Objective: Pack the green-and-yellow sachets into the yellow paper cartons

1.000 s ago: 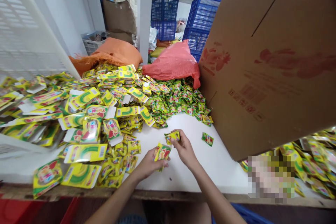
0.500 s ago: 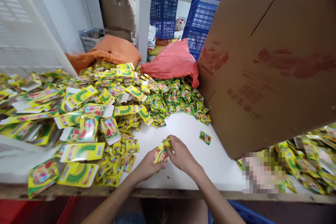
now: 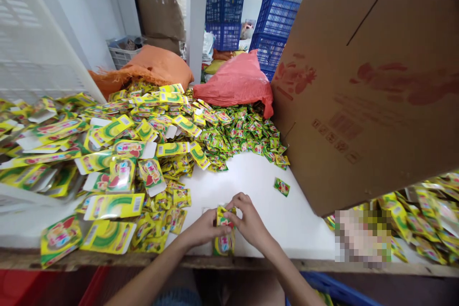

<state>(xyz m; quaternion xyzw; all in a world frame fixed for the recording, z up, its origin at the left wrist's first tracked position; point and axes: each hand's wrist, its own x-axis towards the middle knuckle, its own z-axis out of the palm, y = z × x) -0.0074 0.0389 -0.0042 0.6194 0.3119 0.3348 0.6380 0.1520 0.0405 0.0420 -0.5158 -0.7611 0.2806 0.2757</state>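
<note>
Yellow-and-green box (image 3: 224, 245) with bright lettering, lengthwise toward the white table's (image 3: 247, 172) front edge, partly behind fingers (image 3: 224, 230).

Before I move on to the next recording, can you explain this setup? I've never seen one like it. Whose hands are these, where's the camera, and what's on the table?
There's no machine here: a person works with two bare hands. Every picture comes from one camera worn on that person's head, looking forward and down, so the arms reach in from the bottom edge.

On the white table, many yellow cartons lie heaped on the left. Green packets are piled at the back, and a large cardboard box stands on the right.

The left hand holds a small carton near the front edge. The right hand has its fingers at the carton's top; whether they also pinch something else is unclear.
</note>
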